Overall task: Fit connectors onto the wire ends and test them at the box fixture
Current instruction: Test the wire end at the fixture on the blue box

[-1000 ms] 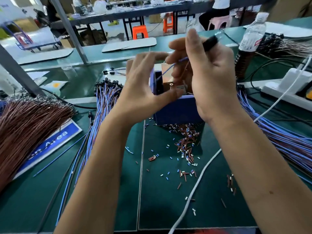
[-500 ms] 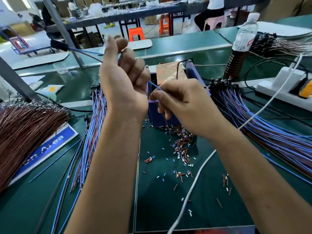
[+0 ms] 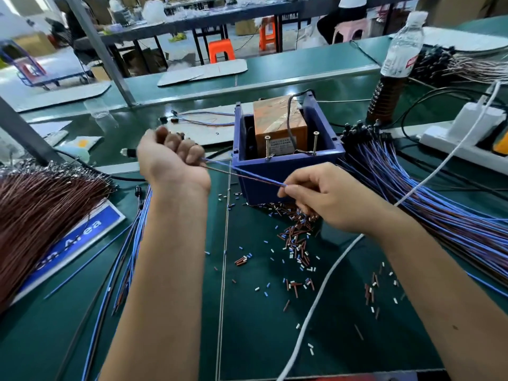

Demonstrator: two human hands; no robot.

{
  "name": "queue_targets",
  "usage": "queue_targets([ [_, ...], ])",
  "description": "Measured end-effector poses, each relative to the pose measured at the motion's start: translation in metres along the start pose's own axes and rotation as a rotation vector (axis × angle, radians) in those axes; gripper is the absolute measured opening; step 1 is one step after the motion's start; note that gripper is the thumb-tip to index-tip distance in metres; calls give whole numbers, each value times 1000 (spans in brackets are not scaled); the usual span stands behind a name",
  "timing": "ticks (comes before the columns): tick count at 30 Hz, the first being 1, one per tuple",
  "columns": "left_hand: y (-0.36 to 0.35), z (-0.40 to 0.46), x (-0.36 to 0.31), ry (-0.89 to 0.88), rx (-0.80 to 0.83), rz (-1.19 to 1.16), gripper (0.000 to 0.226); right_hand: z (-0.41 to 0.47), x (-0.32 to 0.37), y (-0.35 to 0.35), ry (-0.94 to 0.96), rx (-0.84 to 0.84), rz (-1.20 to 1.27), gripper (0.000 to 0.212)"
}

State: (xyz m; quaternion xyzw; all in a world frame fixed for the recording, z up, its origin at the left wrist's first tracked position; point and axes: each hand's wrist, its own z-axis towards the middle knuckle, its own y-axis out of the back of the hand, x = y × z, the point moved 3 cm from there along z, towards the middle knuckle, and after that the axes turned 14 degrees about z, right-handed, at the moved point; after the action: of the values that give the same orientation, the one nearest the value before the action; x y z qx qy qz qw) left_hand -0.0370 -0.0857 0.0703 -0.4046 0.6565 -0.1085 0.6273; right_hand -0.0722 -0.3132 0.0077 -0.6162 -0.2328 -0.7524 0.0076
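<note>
Bench (image 3: pixel 261 339): wire pair (image 3: pixel 242 176) between hands.

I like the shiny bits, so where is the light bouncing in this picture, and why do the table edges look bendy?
Head view: glare gleams on the green table behind the blue box; the wide lens bows its edges and stretches the forearms; the left hand and right hand, holding the wire pair, look sharp; the far room is bright and washed out.

A blue-and-brown wire pair (image 3: pixel 244 176) stretches taut before the blue box fixture (image 3: pixel 288 171).
</note>
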Motion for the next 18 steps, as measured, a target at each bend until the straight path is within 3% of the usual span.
queue_targets([
  [3, 22, 14, -12, -83, -85, 33, 41, -9, -16, 16, -7, -29, -7, 18],
  [6, 32, 17, -19, -241, -53, 187, 42, -16, -28, 31, 12, -133, 161, 18],
  [9, 16, -4, -4, -458, 202, 591, 39, -16, -34, 28, 74, -199, 107, 18],
  [14, -17, -60, 70, -1018, 877, 1524, 8, -15, -28, 9, 159, -152, 23, 21],
  [16, -13, -66, 91, -1016, 911, 1707, 21, -18, -23, 11, 217, -172, 40, 20],
  [18, -9, -68, 103, -965, 904, 1722, 46, -22, -22, 13, 234, -187, 136, 13],
])
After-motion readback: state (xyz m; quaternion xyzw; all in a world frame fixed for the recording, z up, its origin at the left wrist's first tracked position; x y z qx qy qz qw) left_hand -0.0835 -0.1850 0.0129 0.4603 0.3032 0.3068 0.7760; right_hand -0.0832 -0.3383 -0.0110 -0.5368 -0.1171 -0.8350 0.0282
